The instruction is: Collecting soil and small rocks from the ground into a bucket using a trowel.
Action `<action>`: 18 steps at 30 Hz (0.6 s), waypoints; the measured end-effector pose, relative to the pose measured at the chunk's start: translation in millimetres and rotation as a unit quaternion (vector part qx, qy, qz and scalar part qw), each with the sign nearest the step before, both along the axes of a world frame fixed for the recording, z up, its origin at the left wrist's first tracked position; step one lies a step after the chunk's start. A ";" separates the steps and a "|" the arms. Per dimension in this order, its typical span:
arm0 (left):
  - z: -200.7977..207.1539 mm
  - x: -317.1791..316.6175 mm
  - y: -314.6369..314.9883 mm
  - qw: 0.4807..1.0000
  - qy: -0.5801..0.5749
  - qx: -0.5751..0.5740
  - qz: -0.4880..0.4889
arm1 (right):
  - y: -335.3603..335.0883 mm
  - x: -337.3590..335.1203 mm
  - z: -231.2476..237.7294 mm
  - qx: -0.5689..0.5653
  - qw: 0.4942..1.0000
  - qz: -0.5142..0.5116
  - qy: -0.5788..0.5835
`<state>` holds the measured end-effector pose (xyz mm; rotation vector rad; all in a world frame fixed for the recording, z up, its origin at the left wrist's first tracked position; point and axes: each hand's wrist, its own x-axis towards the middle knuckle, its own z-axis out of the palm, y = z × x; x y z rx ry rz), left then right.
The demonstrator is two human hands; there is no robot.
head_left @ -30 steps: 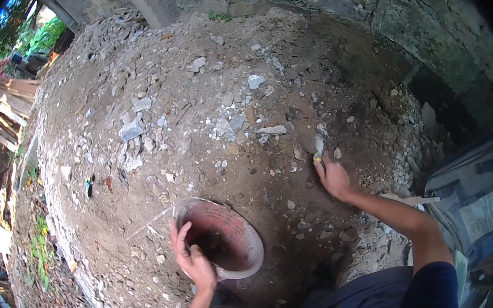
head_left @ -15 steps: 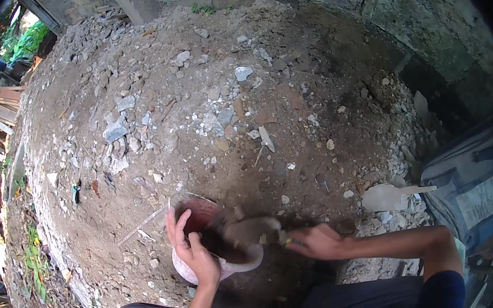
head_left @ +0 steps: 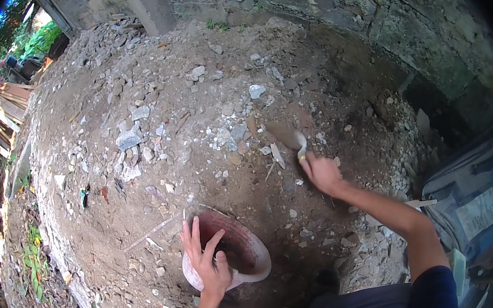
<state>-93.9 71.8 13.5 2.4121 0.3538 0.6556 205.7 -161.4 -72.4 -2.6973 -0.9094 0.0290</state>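
Two hands (head_left: 213, 272) (head_left: 325, 175); one bucket (head_left: 261, 260), one trowel (head_left: 285, 135)

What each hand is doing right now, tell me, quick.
Left hand: open and spread, at the rim of the reddish bucket; whether it grips cannot be told.
Right hand: closed, holding a trowel by its handle.

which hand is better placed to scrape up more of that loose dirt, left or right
Probably the right hand: it grips the trowel, whose blade is out over the loose dirt. The left hand, fingers spread, is at the bucket and has no tool.
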 end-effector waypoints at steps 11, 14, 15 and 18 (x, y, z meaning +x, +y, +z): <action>0.1 11.1 -5.3 0.999 -0.026 -0.008 0.038 | -18.7 -135.2 2.6 0.105 0.954 -0.032 0.280; -1.2 9.2 -4.3 0.999 -0.025 -0.011 0.046 | -25.7 -151.0 18.3 0.094 0.953 -0.028 0.288; -1.3 9.1 -3.1 0.999 -0.030 -0.013 0.043 | -26.1 -155.4 29.0 0.094 0.952 -0.025 0.289; -1.4 11.3 -1.9 0.998 -0.033 -0.012 0.044 | -24.1 -168.6 49.8 0.052 0.955 0.111 0.272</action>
